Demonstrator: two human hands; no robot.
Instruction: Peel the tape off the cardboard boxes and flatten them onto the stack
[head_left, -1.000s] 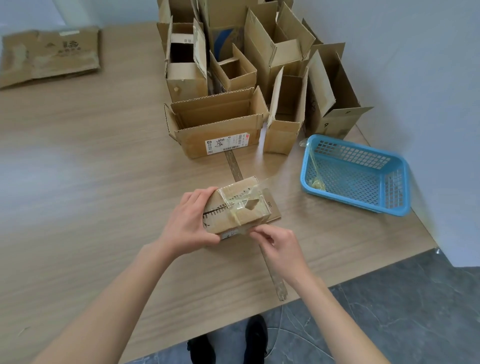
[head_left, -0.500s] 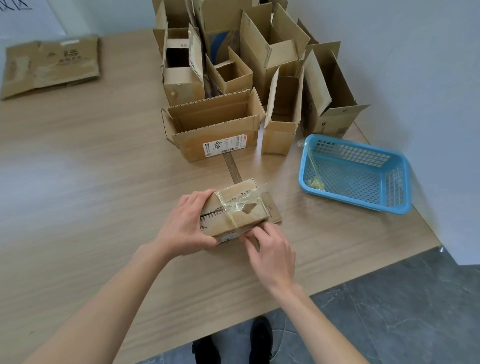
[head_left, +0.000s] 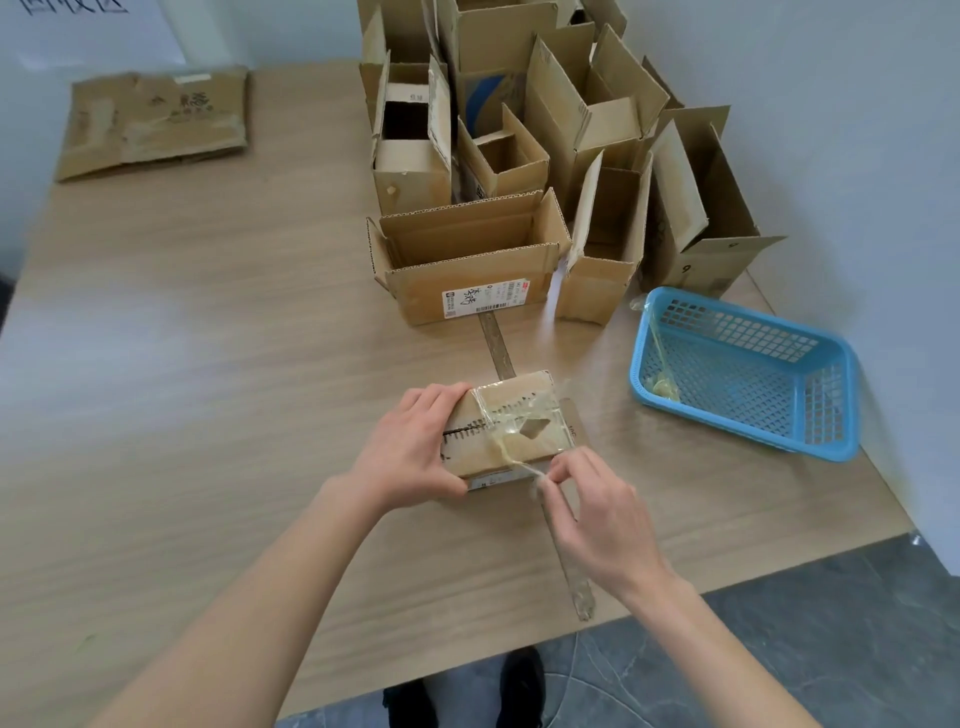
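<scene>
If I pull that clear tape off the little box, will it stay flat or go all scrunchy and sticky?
Probably scrunchy. Where the right hand pinches the tape, it has already bunched into a thin string. It likely clings too: the peeled tape in the blue basket sits in a crumpled wad, with a strand draped over the rim. The left hand steadies the small box, so pulling may tug it.

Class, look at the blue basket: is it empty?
No. The blue basket holds a crumpled wad of peeled tape in its left corner, with a strand trailing up over the rim.
</scene>
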